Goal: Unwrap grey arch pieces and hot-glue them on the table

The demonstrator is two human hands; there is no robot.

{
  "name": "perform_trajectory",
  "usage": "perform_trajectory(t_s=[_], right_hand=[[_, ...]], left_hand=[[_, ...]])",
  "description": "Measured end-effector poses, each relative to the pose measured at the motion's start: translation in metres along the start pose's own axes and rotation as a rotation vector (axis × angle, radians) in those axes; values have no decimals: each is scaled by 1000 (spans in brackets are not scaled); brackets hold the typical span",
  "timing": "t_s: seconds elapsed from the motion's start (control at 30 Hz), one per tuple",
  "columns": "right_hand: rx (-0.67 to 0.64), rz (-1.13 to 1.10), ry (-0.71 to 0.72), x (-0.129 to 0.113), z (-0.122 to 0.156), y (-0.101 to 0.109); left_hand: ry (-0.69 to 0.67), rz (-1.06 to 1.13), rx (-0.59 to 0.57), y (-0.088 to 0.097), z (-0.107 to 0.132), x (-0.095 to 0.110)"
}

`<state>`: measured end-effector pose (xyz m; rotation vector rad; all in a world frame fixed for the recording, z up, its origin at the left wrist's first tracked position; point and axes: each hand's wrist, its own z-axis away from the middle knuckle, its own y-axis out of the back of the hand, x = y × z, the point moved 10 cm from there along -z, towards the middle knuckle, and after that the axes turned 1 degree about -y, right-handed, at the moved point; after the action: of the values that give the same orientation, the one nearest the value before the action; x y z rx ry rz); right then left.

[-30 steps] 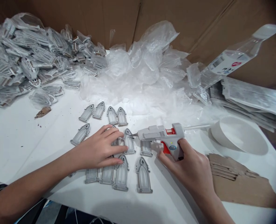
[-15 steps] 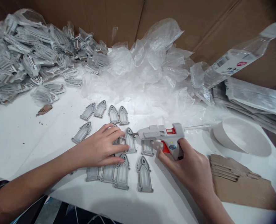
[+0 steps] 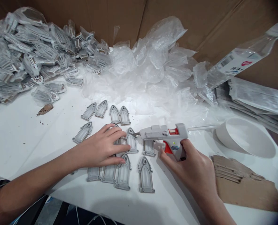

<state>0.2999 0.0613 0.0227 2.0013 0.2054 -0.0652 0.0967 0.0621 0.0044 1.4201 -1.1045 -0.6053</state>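
My right hand (image 3: 195, 168) is wrapped round the handle of a white hot glue gun (image 3: 163, 133) with a red trigger and a lit green dot. A clear glue stick (image 3: 202, 127) pokes out of its back. The nozzle meets the upper part of a grey arched window-shaped piece (image 3: 131, 142). My left hand (image 3: 103, 147) lies palm down with its fingers apart, a fingertip on that piece's left edge and the thumb at the top of another arched piece (image 3: 123, 175). It partly hides several more. Another arched piece (image 3: 146, 175) lies apart, nearer me.
Bagged grey pieces (image 3: 35, 53) are heaped at the back left, beside crumpled clear plastic bags (image 3: 148, 68). On the right are a leaning plastic bottle (image 3: 239, 61), a white bowl (image 3: 245, 139) and torn cardboard (image 3: 247, 184). A cardboard wall (image 3: 120, 15) closes off the back.
The glue gun and my right hand have shifted very slightly to the right in view. My left hand stays in place over the pieces.
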Motion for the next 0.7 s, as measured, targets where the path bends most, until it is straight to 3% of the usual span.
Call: perform_trajectory(t_s=[0.7], right_hand=[[22, 82, -13, 4, 1, 2]], left_hand=[[8, 32, 2, 0, 0, -3]])
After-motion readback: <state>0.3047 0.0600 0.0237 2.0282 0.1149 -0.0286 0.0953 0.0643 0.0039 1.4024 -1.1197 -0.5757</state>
